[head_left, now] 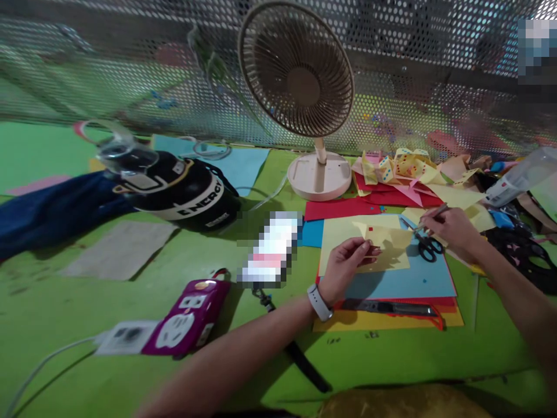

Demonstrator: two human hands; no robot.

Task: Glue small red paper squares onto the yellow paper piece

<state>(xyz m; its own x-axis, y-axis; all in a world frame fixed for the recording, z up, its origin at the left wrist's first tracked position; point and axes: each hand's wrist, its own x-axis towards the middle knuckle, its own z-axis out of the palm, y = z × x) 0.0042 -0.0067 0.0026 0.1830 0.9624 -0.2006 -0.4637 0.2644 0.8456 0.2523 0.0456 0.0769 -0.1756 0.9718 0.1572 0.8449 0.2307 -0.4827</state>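
My left hand (344, 264), wearing a watch with a pale strap, is closed in a pinch on a small piece of yellow paper (395, 241). A tiny red square (371, 229) shows near the paper's upper left. To the right, my right hand (450, 227) is closed around a slim pen-like tool (436, 216); its exact kind is unclear. Black-handled scissors (430, 249) lie just below and left of that hand. Beneath both hands are stacked sheets, including a light blue sheet (391, 285). A utility knife (389, 306) with red edging lies along the stack's near side.
A standing fan (319, 174) is behind the stack, beside folded yellow paper strips (409, 165). Leftward lie a blurred-out phone (272, 249), a purple power strip (189, 316) and a large black bottle (187, 194). A clear plastic bottle (522, 174) leans at the right.
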